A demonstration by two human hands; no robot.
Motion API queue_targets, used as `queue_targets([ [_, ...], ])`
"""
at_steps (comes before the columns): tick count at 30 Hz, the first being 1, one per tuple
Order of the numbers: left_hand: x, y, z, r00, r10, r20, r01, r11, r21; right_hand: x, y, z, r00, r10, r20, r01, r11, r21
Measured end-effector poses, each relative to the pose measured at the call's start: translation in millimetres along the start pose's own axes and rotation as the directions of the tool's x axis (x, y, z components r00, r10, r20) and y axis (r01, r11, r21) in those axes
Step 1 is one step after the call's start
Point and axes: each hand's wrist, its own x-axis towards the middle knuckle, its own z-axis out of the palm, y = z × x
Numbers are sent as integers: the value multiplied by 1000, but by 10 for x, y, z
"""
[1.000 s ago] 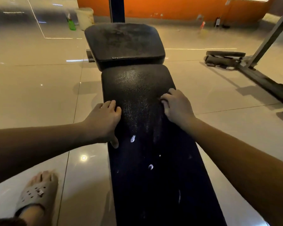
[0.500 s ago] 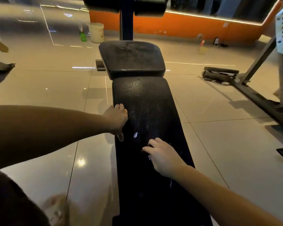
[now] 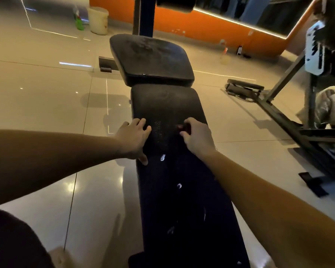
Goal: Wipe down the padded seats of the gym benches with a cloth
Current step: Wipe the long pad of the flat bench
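You are leaning over a black padded surface that is running from 6 o'clock up toward 12 o'clock through the middle of the view. Its long pad is looking dark and grained, catching a dull shine between your hands, and it is carrying a few white flecks and scuffs nearer to you. Beyond it, at 12 o'clock, the short pad is sitting slightly higher, its top looking dusty and mottled grey.

Your left hand is resting on the long pad's 9 o'clock edge, fingers fairly straight and loose, thumb lying on the pad, holding nothing. Your right hand is sitting on the 3 o'clock side of the same pad with its fingers curled under; a small reddish spot is showing at the fingertips, and you cannot tell whether it is gripping a cloth.

A pale bucket and a green bottle are standing on the glossy tiled floor at 11 o'clock.
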Motion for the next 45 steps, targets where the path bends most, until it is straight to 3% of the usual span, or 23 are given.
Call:
queue_targets([
  [4, 35, -11, 44, 1000, -9, 17, 9, 1000, -11, -139, 24, 279, 996, -88, -21, 87, 995, -47],
  [6, 50, -16, 63, 999, -21, 28, 21, 1000, -14, -497, -36, 404, 953, -301, 48, 303, 952, -47],
  [9, 66, -14, 89, 999, -31, 21, 31, 999, -21, -877, -23, 385, 718, -641, 273, 667, 745, -3],
  [11, 65, -32, 110, 999, -35, 5, 35, 999, -39, -665, 88, 286, 586, -735, 342, 785, 619, -15],
  [12, 59, -37, 119, 999, -38, 3, 38, 998, -50, -500, 140, 269, 571, -743, 349, 804, 592, -53],
  [13, 55, -45, 122, 999, -41, 9, 42, 997, -64, -316, 165, 260, 614, -722, 320, 781, 613, -115],
  [16, 41, -30, 147, 998, -63, 12, 64, 994, -93, 126, 189, 243, 878, -473, 71, 478, 862, -168],
  [17, 36, -21, 158, 997, -75, 4, 75, 993, -93, 151, 177, 275, 907, -420, 26, 419, 896, -149],
  [19, 17, -15, 155, 996, -88, -4, 87, 990, -110, 9, 107, 347, 888, -458, 39, 459, 881, -113],
  [21, -43, -8, 180, 993, -115, -18, 112, 984, -140, -389, 14, 418, 789, -587, 181, 599, 800, -15],
  [24, -149, 5, 259, 991, -129, -33, 122, 977, -173, -923, -68, 510, 501, -787, 360, 824, 561, 77],
  [26, -199, 18, 312, 990, -133, -44, 121, 972, -202, -793, -30, 484, 436, -814, 383, 864, 497, 73],
  [28, -218, -1, 319, 993, -115, -34, 104, 967, -231, -413, 37, 439, 553, -777, 302, 818, 575, -19],
  [30, -229, -34, 301, 996, -93, 18, 94, 964, -248, 50, 120, 314, 758, -636, 148, 652, 745, -138],
  [32, -234, -33, 285, 994, -88, 62, 100, 970, -221, 217, 181, 307, 860, -508, 50, 510, 847, -149],
  [34, -221, -31, 292, 993, -99, 70, 111, 977, -182, -67, 97, 372, 822, -563, 87, 570, 809, -144],
  [36, -219, -33, 312, 993, -107, 50, 114, 981, -159, -637, -3, 472, 674, -702, 232, 720, 694, 9],
  [38, -235, -45, 337, 995, -98, 29, 101, 980, -172, -1034, -13, 513, 471, -805, 361, 834, 539, 115],
  [39, -241, -50, 357, 995, -96, 23, 98, 978, -184, -993, 6, 491, 413, -825, 385, 866, 486, 114],
  [40, -247, -55, 371, 995, -98, 20, 100, 976, -192, -828, 32, 492, 422, -828, 369, 874, 480, 76],
  [41, -244, -62, 374, 995, -98, 22, 100, 975, -198, -596, 41, 480, 499, -796, 343, 842, 538, 25],
  [43, -246, -65, 379, 995, -93, 35, 99, 972, -214, -51, 50, 388, 742, -641, 196, 664, 743, -82],
  [45, -236, -56, 370, 995, -98, 37, 103, 971, -215, 271, 67, 317, 884, -443, 145, 452, 891, -34],
])
